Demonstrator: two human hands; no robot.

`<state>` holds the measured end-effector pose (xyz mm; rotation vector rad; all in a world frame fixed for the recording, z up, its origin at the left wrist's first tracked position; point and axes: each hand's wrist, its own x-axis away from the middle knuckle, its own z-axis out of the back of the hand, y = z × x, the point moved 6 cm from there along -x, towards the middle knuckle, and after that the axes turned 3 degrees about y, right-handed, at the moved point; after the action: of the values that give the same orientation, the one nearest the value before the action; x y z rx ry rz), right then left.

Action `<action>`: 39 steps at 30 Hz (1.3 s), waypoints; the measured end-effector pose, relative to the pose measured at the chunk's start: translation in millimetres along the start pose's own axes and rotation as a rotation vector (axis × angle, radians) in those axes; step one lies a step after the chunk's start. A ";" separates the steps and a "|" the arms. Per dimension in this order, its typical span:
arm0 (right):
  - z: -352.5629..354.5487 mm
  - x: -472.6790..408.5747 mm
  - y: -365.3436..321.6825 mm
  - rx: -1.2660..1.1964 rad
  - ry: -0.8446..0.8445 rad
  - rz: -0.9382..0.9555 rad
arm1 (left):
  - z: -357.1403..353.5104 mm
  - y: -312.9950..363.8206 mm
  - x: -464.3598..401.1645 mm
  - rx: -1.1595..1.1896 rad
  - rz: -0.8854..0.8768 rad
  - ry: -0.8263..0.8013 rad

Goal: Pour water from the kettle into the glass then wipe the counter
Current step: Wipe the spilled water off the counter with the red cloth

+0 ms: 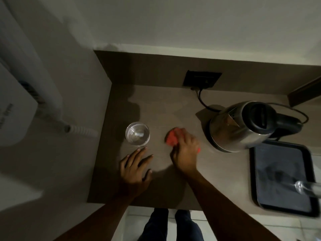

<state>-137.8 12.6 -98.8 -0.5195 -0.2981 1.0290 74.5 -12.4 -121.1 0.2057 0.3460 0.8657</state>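
A clear glass (137, 136) with water in it stands upright on the brown counter (166, 105), left of centre. A steel kettle (243, 126) with a black lid and handle sits on its base at the right, lid closed. My right hand (186, 152) presses a red cloth (172, 138) flat on the counter between glass and kettle; the hand is motion-blurred. My left hand (136, 168) lies flat on the counter just below the glass, fingers spread, holding nothing.
A black tray (271, 204) lies at the right front, with another clear glass (305, 186) at its right edge. The kettle's cord (202, 100) runs to a black wall socket (202, 79). A wall stands left of the counter. My legs show below its front edge.
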 end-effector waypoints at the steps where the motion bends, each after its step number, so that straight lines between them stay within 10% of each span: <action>1: -4.0 27.0 -1.9 -0.069 -0.090 0.129 | 2.4 1.2 0.6 0.009 0.000 0.008; 6: 34.3 146.3 45.4 -0.028 -0.369 0.537 | 11.7 7.5 0.0 0.046 -0.008 0.034; 13: 25.2 24.9 33.7 0.010 0.062 -0.201 | 9.2 4.9 -3.2 0.024 0.059 -0.095; 19: 28.1 151.8 37.7 -0.004 -0.211 0.281 | 6.0 2.5 -2.9 0.018 0.083 -0.127; 27: 48.6 125.4 77.5 0.114 0.288 -0.554 | 10.4 5.5 -2.9 -0.010 0.094 -0.192; 36: 25.2 155.6 28.4 0.000 -0.457 0.460 | 3.6 0.5 -3.3 -0.025 0.104 -0.270; 39: 75.2 132.0 84.8 0.070 -0.219 0.408 | 2.5 1.1 -1.3 -0.032 0.091 -0.283</action>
<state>-170.6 182.6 -82.1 -0.4121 -0.3569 1.4929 73.9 -12.8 -118.2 0.3124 0.0586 0.9174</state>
